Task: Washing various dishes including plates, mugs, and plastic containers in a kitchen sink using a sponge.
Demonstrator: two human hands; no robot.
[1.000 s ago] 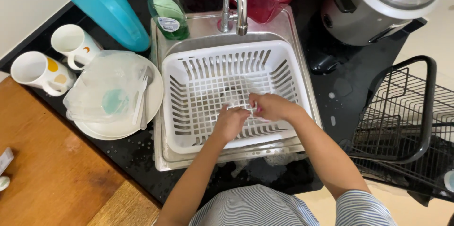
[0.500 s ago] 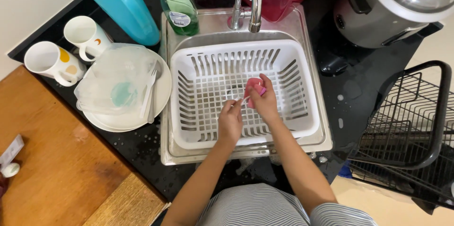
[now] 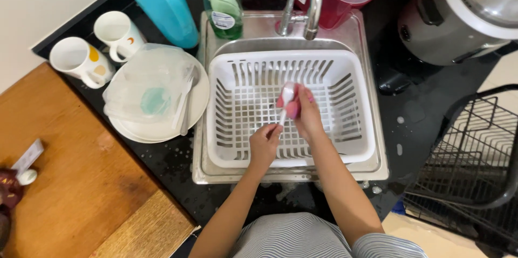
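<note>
Support: a black stone countertop, wet and speckled with drops, with a steel sink set into it.
In the sink: a white slatted plastic basket, filling the basin under the faucet.
Left of the sink: a white plate carrying clear plastic lids and a white plastic fork; beyond it, two white mugs.
Behind the sink's left corner: a green dish soap bottle beside a tall blue tumbler.
Right of the sink: a steel cooker, possibly a rice cooker.
Nearer left of the sink: a wooden surface adjoining the countertop.
</note>
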